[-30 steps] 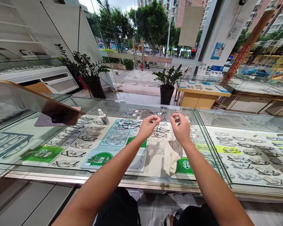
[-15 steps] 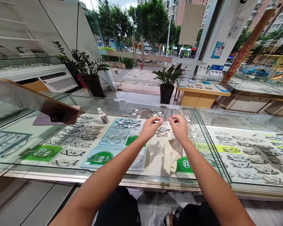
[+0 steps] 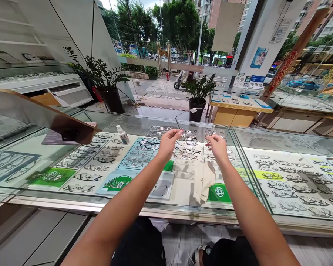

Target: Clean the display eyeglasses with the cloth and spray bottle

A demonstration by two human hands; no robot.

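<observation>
My left hand (image 3: 168, 144) pinches a thin-framed pair of eyeglasses (image 3: 178, 122) above the glass counter; a small white tag (image 3: 193, 110) dangles from a thread beside the frame. Off to the right, apart from the eyeglasses, my right hand (image 3: 218, 147) hovers with its fingers loosely bent and parted, and no object shows in it. Below the hands a crumpled beige cloth (image 3: 204, 180) lies partly over a green cloth (image 3: 219, 193) with a white round logo. Rows of eyeglasses (image 3: 187, 152) are spread beneath my hands.
A white spray bottle (image 3: 122, 135) stands left of my hands. Farther left, a brown-edged mirror or panel (image 3: 72, 133) leans over the counter (image 3: 180, 212). Light-blue trays (image 3: 135, 157) and more eyeglasses (image 3: 291, 170) lie to either side. Potted plants (image 3: 197, 105) stand behind.
My hands have moved apart, the left one to the left with the eyeglasses and the right one to the right, off them. The tag now hangs in view. A scooter has appeared outside.
</observation>
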